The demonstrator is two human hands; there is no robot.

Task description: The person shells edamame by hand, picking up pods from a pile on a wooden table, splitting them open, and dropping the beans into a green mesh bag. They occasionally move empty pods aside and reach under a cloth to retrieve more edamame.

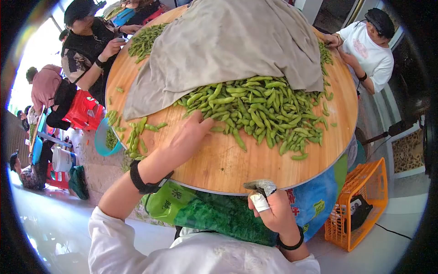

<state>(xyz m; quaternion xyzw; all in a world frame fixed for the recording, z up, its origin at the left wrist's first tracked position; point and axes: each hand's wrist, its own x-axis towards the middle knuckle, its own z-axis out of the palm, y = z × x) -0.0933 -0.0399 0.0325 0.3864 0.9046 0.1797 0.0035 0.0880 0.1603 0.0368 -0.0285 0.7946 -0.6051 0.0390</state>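
While bean pods (pixel 264 114) sit heaped, left hand (pixel 188 135): half-curled at their edge, hold unclear
Right hand (pixel 275 211): curled in, taped, grip unclear
Pods: green, partly under cloth (pixel 232 45)

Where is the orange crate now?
In the head view, the orange crate sits at lower right, beside the round table, past the right hand.

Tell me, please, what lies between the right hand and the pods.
Only bare tabletop separates the right hand from the pods in the head view.
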